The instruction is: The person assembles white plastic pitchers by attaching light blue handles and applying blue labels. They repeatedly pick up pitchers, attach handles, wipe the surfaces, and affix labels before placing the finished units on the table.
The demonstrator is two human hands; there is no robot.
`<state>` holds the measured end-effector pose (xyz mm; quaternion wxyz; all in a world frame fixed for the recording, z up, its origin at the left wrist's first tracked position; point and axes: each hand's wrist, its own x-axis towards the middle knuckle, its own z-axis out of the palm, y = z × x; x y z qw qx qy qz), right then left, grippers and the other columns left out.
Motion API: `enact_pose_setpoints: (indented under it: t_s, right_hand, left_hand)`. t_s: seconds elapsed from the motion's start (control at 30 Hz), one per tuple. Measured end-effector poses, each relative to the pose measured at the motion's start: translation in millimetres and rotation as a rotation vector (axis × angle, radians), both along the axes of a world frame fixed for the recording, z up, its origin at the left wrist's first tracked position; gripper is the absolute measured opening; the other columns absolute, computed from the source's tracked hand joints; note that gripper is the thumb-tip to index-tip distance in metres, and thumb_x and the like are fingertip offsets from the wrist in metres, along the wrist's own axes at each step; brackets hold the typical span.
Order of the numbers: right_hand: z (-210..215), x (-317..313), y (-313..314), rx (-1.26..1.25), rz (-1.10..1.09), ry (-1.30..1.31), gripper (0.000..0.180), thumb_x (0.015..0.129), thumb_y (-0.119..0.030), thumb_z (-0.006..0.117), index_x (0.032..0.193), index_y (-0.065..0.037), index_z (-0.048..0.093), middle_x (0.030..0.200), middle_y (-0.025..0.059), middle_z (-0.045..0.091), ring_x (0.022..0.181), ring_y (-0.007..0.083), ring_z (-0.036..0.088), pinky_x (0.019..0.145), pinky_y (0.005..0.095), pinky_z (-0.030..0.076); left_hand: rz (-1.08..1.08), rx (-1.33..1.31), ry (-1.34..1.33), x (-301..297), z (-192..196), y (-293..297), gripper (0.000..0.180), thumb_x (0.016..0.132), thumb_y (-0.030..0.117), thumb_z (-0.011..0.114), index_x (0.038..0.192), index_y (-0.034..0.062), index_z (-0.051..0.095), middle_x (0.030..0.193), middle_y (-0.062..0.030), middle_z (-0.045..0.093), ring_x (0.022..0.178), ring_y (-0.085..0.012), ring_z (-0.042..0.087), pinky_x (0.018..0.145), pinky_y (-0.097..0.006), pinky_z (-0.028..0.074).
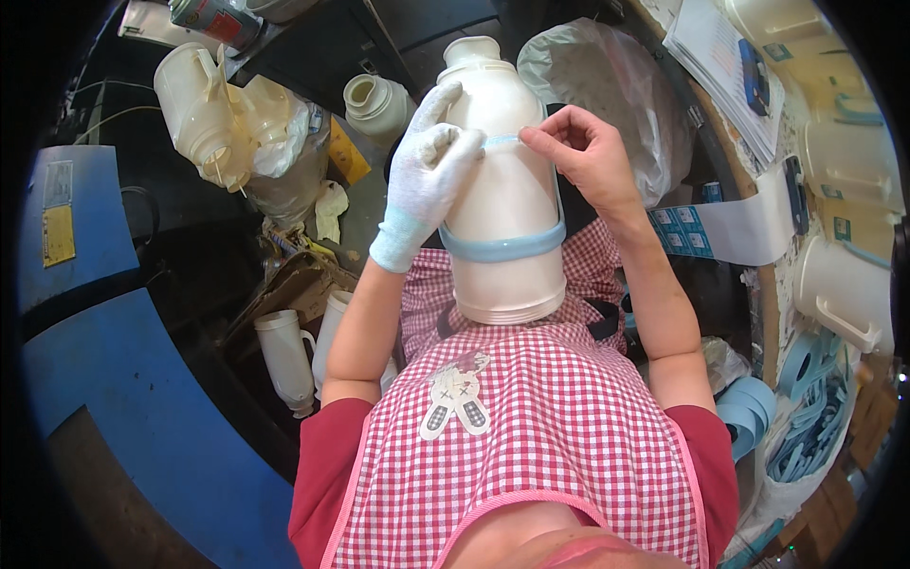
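Note:
A cream-white plastic jug body rests between my thighs, its narrow neck pointing away from me and its ridged round end toward my apron. Around its lower part runs a wide light-blue plastic band. Higher up, a thin light-blue strip lies across the jug's front. My left hand, in a white glove with a pale-blue cuff, is against the jug's left side, thumb and fingertip closed at the strip's left end. My bare right hand pinches at the strip's right end.
A bin with a clear liner stands beyond my right hand. Further jug bodies are at the left, and one lies below them. At the right are a label roll, a finished-looking jug and blue strap rolls.

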<state>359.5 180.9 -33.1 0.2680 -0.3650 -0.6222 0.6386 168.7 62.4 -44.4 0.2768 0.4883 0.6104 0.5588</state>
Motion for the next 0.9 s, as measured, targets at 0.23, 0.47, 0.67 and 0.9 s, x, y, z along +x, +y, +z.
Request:
enact_pose_setpoints:
  t_s: [0.23, 0.47, 0.67, 0.9]
  right_hand:
    - [-12, 2, -4, 0.067, 0.013, -0.103, 0.033, 0.084, -0.029, 0.089, 0.091, -0.001, 0.072, 0.084, 0.0014, 0.071, 0.078, 0.0078, 0.064, 0.074, 0.025, 0.054]
    - [-18, 5, -1, 0.154, 0.018, -0.167, 0.04, 0.082, -0.035, 0.09, 0.089, -0.001, 0.071, 0.082, 0.0029, 0.07, 0.076, 0.0104, 0.064, 0.072, 0.0276, 0.054]
    - [-2, 20, 1, 0.63, -0.11, -0.532, 0.051, 0.081, -0.048, 0.088, 0.092, -0.003, 0.069, 0.081, 0.0065, 0.069, 0.075, 0.0183, 0.065, 0.072, 0.0348, 0.054]
    - [41, 194, 219, 0.834, -0.771, -0.688, 0.059, 0.088, -0.054, 0.078, 0.106, 0.001, 0.068, 0.096, 0.0239, 0.071, 0.089, 0.0388, 0.07, 0.08, 0.0471, 0.054]
  left_hand:
    - [0.034, 0.008, 0.268, -5, 0, 1, 0.016, 0.088, 0.011, 0.075, 0.08, -0.0022, 0.068, 0.153, -0.0189, 0.057, 0.138, -0.0278, 0.057, 0.11, -0.036, 0.046]
    - [0.099, 0.03, 0.473, 4, 2, 3, 0.023, 0.082, 0.011, 0.077, 0.073, -0.0024, 0.061, 0.145, -0.0207, 0.061, 0.127, -0.0337, 0.063, 0.105, -0.039, 0.05]
    - [0.129, 0.018, 0.505, 6, 0, 5, 0.025, 0.079, 0.006, 0.076, 0.085, 0.0019, 0.052, 0.141, -0.0256, 0.055, 0.121, -0.0389, 0.061, 0.103, -0.043, 0.05]
    - [0.347, -0.059, -0.144, -88, -41, 35, 0.04, 0.101, 0.017, 0.066, 0.135, -0.0025, 0.057, 0.135, -0.0175, 0.061, 0.124, -0.0259, 0.062, 0.108, -0.04, 0.051]
